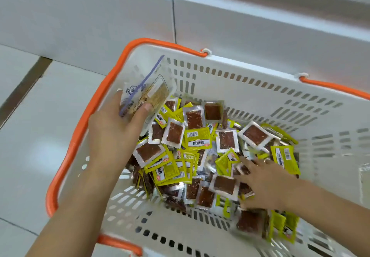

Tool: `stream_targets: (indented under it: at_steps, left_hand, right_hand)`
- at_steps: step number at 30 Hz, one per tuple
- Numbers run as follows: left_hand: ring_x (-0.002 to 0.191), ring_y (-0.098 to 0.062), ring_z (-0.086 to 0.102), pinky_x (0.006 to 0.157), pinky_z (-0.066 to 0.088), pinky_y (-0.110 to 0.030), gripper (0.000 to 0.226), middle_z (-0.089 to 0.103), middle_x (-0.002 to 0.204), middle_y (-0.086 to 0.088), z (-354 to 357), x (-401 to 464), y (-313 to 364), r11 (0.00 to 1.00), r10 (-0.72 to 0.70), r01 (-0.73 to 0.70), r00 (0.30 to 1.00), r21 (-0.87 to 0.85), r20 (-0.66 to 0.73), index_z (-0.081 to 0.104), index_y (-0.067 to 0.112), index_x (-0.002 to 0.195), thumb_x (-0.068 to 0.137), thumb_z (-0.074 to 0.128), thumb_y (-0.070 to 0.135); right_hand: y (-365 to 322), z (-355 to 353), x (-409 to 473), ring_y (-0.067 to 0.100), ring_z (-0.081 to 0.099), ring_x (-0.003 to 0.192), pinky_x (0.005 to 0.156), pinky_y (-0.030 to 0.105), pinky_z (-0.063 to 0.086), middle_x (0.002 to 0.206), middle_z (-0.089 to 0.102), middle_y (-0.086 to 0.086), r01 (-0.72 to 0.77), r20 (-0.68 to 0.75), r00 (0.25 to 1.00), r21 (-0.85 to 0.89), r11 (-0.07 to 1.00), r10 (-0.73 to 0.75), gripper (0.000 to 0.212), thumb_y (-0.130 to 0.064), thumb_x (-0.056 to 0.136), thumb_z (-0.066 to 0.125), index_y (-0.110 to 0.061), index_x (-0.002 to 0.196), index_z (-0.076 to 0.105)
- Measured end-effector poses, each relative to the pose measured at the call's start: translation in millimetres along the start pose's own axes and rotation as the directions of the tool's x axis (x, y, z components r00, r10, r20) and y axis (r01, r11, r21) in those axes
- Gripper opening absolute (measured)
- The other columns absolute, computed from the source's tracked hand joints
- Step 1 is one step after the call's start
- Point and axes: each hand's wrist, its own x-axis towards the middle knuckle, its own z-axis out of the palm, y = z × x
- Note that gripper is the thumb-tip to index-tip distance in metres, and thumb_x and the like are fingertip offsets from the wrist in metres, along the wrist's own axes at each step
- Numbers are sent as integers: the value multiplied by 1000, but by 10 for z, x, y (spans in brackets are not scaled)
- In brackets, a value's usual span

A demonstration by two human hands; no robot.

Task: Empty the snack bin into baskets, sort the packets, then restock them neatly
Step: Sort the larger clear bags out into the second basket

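Left hand (pixel 112 128) grips a pale packet (pixel 146 90) above the basket (pixel 250 72) (right hand (pixel 262 180) flat on the heap).

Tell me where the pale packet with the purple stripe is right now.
In the head view, the pale packet is held up in the left hand, at the left end of the white basket, above the yellow snack packets.

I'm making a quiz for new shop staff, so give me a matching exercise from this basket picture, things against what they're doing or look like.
Things:
1. left hand
2. right hand
3. basket handle
4. yellow packets

States:
A. orange, along the rim
B. piled in the basket
C. grips a white packet
D. fingers spread on the pile

Pairs: 1-C, 2-D, 3-A, 4-B
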Motion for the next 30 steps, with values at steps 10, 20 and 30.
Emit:
stream_targets:
  at_steps: [10, 20, 30]
  left_hand:
    - [74, 29, 52, 63, 34, 6, 25, 57, 86, 28, 27, -28, 18, 994, -50, 44, 997, -103, -61, 63, 19, 108, 85, 70, 20]
    - [69, 23, 54, 64, 36, 5, 29, 59, 85, 22, 20, 1, 21, 989, -68, 58, 995, -135, -73, 63, 17, 113, 85, 70, 18]
    - [71, 25, 53, 62, 33, 5, 24, 58, 83, 28, 1, 8, 12, 995, -68, 66, 997, -76, -22, 64, 23, 105, 83, 71, 29]
  right_hand:
    - [-676, -1305, 710, 28, 16, 144, 116, 44, 20, 155, 26, 11, 316, -687, 697, 34, 948, -207, 66, -56, 94, 39, -22, 149, 25]
    - [-637, -899, 813, 45, 0, 144, 111, 63, 5, 159, 9, 14, 57, -451, 892, 71, 996, -19, 62, -66, 93, 23, -35, 148, 22]
    - [154, -58, 92, 48, 33, 132, 109, 67, 13, 147, 36, 23, -192, -261, 946, 29, 981, 193, 59, -59, 92, 30, -41, 148, 23]
